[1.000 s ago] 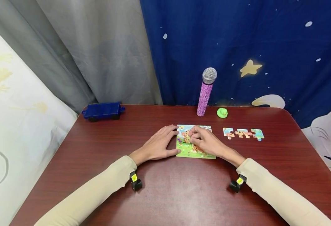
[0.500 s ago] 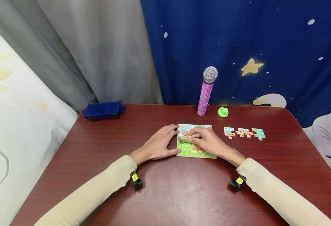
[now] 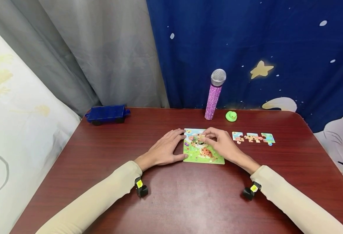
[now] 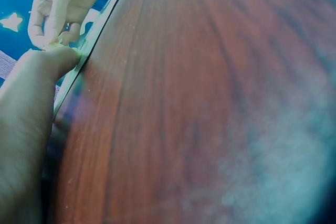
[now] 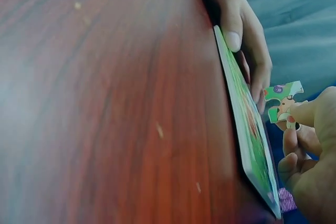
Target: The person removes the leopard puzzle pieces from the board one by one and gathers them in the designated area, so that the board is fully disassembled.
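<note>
A leopard-picture puzzle board lies on the table. My left hand rests along its left side, fingers extended and the tips at the edge. Over the upper part of the board, my right hand pinches a puzzle piece between thumb and fingers. In the right wrist view this piece shows green, a purple spot and part of an orange figure, and it stands off the board's surface. Right of the board lie a left puzzle piece, a middle puzzle piece and a right puzzle piece.
A pink glittery microphone stands upright behind the board, with a green toy duck beside it. At the far left of the table sits a blue toy wagon. Curtains hang behind the back edge.
My right hand has lifted and shifted slightly right and away from me with the puzzle piece, uncovering more of the board's picture. My left hand has stayed put.
</note>
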A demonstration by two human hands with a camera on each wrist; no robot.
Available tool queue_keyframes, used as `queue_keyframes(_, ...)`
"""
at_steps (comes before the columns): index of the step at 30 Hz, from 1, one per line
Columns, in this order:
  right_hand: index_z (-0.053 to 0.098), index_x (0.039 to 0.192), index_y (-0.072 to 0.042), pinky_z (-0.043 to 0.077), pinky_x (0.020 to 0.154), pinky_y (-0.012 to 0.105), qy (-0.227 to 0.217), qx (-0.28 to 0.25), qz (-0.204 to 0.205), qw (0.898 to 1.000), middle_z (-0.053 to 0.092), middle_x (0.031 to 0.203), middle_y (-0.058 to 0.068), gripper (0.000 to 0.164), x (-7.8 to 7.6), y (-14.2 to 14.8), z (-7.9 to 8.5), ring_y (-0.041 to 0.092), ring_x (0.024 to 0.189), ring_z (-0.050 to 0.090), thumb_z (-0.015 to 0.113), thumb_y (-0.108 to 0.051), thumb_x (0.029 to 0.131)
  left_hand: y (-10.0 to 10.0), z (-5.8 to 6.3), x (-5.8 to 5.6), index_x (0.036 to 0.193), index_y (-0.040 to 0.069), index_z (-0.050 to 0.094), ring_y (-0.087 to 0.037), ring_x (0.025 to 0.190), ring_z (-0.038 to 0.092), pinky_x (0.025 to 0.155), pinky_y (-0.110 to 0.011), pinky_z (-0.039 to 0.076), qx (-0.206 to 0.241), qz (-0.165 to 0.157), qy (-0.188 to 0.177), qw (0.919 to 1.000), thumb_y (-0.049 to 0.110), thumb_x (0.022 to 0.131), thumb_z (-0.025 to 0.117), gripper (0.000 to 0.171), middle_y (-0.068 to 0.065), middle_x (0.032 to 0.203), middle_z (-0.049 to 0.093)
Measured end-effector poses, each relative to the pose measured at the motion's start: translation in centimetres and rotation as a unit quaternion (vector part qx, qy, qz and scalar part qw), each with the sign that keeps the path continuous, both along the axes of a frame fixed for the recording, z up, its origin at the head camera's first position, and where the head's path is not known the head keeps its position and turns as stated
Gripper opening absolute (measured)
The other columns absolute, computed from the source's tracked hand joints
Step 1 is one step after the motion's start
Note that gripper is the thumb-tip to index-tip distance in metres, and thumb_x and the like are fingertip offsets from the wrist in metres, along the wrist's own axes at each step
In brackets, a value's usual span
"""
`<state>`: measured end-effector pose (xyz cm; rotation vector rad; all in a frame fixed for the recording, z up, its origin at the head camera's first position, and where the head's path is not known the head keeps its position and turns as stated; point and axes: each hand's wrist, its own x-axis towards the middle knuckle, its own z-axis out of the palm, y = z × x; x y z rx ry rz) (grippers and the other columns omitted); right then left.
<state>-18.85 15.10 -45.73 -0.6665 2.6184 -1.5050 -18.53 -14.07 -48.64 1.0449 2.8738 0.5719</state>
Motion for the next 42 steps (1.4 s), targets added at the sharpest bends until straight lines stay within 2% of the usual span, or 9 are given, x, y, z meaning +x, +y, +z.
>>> queue_keyframes(5,0.078,0.111,-0.009,0.052,0.068,0.025,-0.009,-0.006,-0.021,1.0,0.079,0.099,0.01,0.01,-0.1,1.4,0.2,0.025,0.084,0.071,0.078,-0.017,0.105,-0.2,0.0,0.1,0.167,0.01,0.045,-0.023,0.169,0.02,0.137,-0.039,0.011,0.002,0.0,0.002,1.0,0.063,0.102,0.067,0.086,-0.006,0.179,0.031)
queue_keyframes(10,0.078,0.112,-0.008,0.052,0.069,0.023,0.001,0.006,-0.031,0.999,0.076,0.096,0.011,0.01,0.1,2.8,0.2,0.022,0.08,0.066,0.077,-0.017,0.106,-0.4,-0.1,0.1,0.167,0.009,0.045,-0.025,0.168,0.023,0.137,-0.04,0.012,0.009,-0.002,0.005,0.9999,0.061,0.102,0.068,0.087,-0.008,0.178,0.033)
queue_keyframes(26,0.079,0.117,-0.01,0.055,0.075,0.016,0.014,0.033,-0.065,0.997,0.078,0.101,0.007,0.013,1.4,7.4,-0.4,0.028,0.087,0.072,0.077,-0.017,0.106,-0.9,-0.5,0.8,0.169,0.009,0.042,-0.023,0.169,0.021,0.138,-0.04,0.012,0.001,0.005,-0.003,1.0,0.063,0.102,0.066,0.089,-0.007,0.179,0.031)
queue_keyframes(29,0.078,0.12,-0.006,0.055,0.076,0.015,0.022,0.034,-0.072,0.997,0.078,0.102,0.009,0.018,1.5,8.3,-0.4,0.028,0.088,0.074,0.077,-0.016,0.106,-0.9,-0.4,0.8,0.169,0.009,0.043,-0.023,0.169,0.021,0.137,-0.039,0.012,0.001,0.008,-0.002,1.0,0.063,0.102,0.067,0.089,-0.007,0.18,0.031)
queue_keyframes(33,0.077,0.124,-0.002,0.055,0.075,0.013,0.038,0.033,-0.085,0.995,0.077,0.102,0.012,0.022,1.7,9.5,-0.3,0.025,0.086,0.074,0.077,-0.013,0.106,-0.6,-0.2,0.6,0.169,0.01,0.043,-0.022,0.169,0.021,0.137,-0.039,0.012,0.002,0.007,-0.002,1.0,0.063,0.102,0.067,0.089,-0.006,0.18,0.031)
queue_keyframes(37,0.078,0.122,-0.002,0.053,0.071,0.013,0.05,0.038,-0.1,0.993,0.075,0.101,0.012,0.018,2.1,10.8,-0.2,0.016,0.081,0.069,0.077,-0.008,0.104,-0.2,-0.1,0.3,0.17,0.011,0.042,-0.023,0.169,0.021,0.137,-0.04,0.012,0.006,0.0,-0.001,1.0,0.064,0.102,0.066,0.089,-0.006,0.18,0.032)
queue_keyframes(42,0.077,0.119,-0.002,0.053,0.072,0.011,0.058,0.033,-0.113,0.991,0.076,0.099,0.013,0.018,1.9,11.7,-0.2,0.005,0.08,0.066,0.08,-0.006,0.102,-0.1,0.0,0.1,0.169,0.011,0.043,-0.024,0.169,0.021,0.137,-0.039,0.011,0.006,-0.002,0.004,1.0,0.064,0.102,0.067,0.088,-0.005,0.18,0.031)
